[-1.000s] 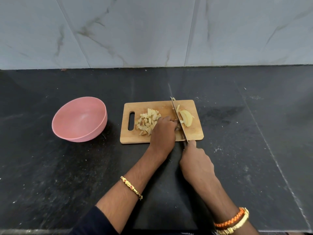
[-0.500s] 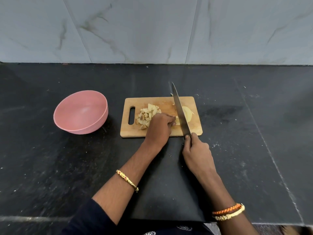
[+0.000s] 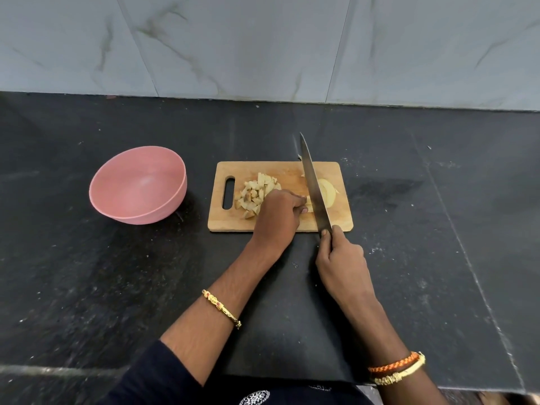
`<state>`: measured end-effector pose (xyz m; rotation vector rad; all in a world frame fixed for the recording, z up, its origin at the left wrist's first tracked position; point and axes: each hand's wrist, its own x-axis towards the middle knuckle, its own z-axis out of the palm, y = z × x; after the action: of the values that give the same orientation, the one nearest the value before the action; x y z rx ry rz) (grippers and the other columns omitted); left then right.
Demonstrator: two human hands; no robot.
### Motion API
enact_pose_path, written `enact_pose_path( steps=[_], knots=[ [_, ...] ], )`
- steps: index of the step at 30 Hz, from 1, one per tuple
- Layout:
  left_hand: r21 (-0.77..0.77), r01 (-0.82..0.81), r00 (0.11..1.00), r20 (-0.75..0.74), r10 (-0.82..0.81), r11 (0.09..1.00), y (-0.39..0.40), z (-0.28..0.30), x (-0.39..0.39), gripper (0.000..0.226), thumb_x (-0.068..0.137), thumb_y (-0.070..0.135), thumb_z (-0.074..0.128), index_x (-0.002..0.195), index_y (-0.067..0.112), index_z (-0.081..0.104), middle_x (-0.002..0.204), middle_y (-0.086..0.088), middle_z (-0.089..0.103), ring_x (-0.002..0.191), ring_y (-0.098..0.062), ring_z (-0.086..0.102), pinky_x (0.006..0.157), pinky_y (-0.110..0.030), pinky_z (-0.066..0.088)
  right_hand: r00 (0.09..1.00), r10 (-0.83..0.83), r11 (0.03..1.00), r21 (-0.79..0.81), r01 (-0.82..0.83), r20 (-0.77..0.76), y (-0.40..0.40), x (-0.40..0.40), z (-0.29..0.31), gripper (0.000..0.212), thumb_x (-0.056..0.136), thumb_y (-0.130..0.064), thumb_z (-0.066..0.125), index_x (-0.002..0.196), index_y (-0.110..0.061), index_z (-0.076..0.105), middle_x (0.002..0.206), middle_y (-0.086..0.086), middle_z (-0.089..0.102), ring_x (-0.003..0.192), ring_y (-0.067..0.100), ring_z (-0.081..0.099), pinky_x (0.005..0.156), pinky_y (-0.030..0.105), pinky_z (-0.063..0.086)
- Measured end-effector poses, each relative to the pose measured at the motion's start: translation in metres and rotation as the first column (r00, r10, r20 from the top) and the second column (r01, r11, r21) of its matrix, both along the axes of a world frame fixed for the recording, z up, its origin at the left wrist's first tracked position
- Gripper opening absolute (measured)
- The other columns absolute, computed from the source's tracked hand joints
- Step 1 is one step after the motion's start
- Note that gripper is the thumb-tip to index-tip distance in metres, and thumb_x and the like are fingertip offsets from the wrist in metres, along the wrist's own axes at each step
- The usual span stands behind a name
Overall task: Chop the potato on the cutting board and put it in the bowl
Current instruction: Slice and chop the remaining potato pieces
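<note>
One bowl [image 3: 137, 185], one board [image 3: 280, 171] and one knife [image 3: 314, 185] are here. Two hands show, left [image 3: 277, 214] and right [image 3: 340, 258]. Three bracelets: one [image 3: 221, 308] left, two [image 3: 396, 368] right.

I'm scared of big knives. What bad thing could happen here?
The left hand holds potato right beside the knife blade, so a slip might nick its fingertips. The chopped pieces are piled on the cutting board; some could spill on the way to the pink bowl.
</note>
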<state>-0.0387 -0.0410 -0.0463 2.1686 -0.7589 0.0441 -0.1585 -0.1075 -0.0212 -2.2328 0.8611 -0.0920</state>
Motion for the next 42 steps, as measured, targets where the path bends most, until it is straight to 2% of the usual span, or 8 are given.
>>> enact_pose_path(
  steps=[9,13,17,20,22,30,34,42],
  knots=[
    [0.008,0.025,0.999,0.032,-0.026,1.000,-0.001,0.000,0.000,0.012,0.084,0.002,0.063,0.086,-0.001,0.074,0.081,-0.011,0.071,0.074,-0.019,0.064,0.073,-0.029,0.052,0.995,0.015,1.000,-0.008,-0.016,-0.096,0.003,0.016,0.008,0.027,0.102,-0.033,0.028,0.087,-0.013,0.038,0.073,0.006,0.046,0.077,0.034,0.053,0.071,0.041,0.046],
    [-0.029,0.026,1.000,0.011,-0.026,0.999,0.000,0.004,-0.004,0.015,0.084,-0.003,0.060,0.092,-0.001,0.073,0.085,-0.012,0.072,0.074,-0.013,0.064,0.069,-0.002,0.041,0.978,0.026,0.998,-0.056,-0.039,-0.206,0.005,0.030,0.013,0.019,0.102,-0.026,0.027,0.094,-0.013,0.037,0.077,0.003,0.040,0.079,0.029,0.044,0.070,0.035,0.035],
    [-0.011,-0.006,1.000,0.016,0.006,1.000,0.000,0.006,-0.005,0.017,0.084,-0.001,0.062,0.099,0.001,0.071,0.095,-0.011,0.073,0.083,-0.016,0.066,0.074,-0.001,0.035,0.949,0.060,0.994,-0.072,-0.086,-0.308,0.002,0.035,0.020,0.017,0.101,-0.024,0.030,0.104,-0.013,0.042,0.090,0.007,0.043,0.082,0.026,0.043,0.070,0.034,0.034],
    [-0.008,0.005,1.000,0.014,-0.005,1.000,0.000,0.007,-0.004,0.016,0.084,0.001,0.064,0.099,0.000,0.071,0.095,-0.011,0.073,0.085,-0.018,0.067,0.078,-0.008,0.043,0.938,0.068,0.994,-0.057,-0.093,-0.339,0.000,0.025,0.019,0.017,0.101,-0.026,0.029,0.102,-0.014,0.041,0.091,0.006,0.042,0.082,0.026,0.044,0.070,0.034,0.035],
    [-0.016,-0.002,1.000,-0.003,0.002,1.000,0.000,0.007,-0.002,0.017,0.083,0.004,0.066,0.099,0.001,0.071,0.094,-0.011,0.072,0.084,-0.018,0.066,0.079,-0.019,0.050,0.941,0.064,0.995,-0.049,-0.086,-0.332,0.000,0.013,0.017,0.017,0.102,-0.028,0.027,0.097,-0.015,0.038,0.087,0.005,0.044,0.081,0.027,0.046,0.070,0.034,0.037],
    [0.071,-0.052,0.999,-0.007,0.052,0.996,0.002,0.017,-0.003,0.024,0.082,0.015,0.070,0.105,0.006,0.070,0.097,-0.009,0.072,0.089,-0.019,0.064,0.084,-0.030,0.051,0.994,-0.042,0.999,0.016,0.043,-0.098,0.005,-0.026,0.004,0.029,0.100,-0.032,0.032,0.083,-0.013,0.045,0.075,0.012,0.057,0.070,0.033,0.055,0.067,0.039,0.048],
    [0.098,-0.063,0.998,-0.025,0.066,0.993,0.005,0.020,-0.002,0.025,0.082,0.015,0.070,0.106,0.006,0.070,0.102,-0.009,0.072,0.097,-0.019,0.065,0.091,-0.029,0.049,0.998,-0.061,0.998,0.011,0.061,-0.001,0.008,-0.024,0.003,0.029,0.100,-0.032,0.033,0.081,-0.012,0.044,0.068,0.012,0.057,0.065,0.034,0.057,0.066,0.043,0.050],
    [0.123,-0.033,0.998,-0.053,0.040,0.992,0.006,0.024,-0.001,0.025,0.084,0.015,0.068,0.107,0.006,0.069,0.104,-0.010,0.071,0.099,-0.019,0.064,0.092,-0.027,0.048,1.000,-0.003,0.999,-0.036,0.002,-0.017,0.008,-0.008,0.004,0.027,0.101,-0.031,0.033,0.082,-0.014,0.041,0.067,0.008,0.053,0.069,0.033,0.057,0.066,0.040,0.047]
  ],
)
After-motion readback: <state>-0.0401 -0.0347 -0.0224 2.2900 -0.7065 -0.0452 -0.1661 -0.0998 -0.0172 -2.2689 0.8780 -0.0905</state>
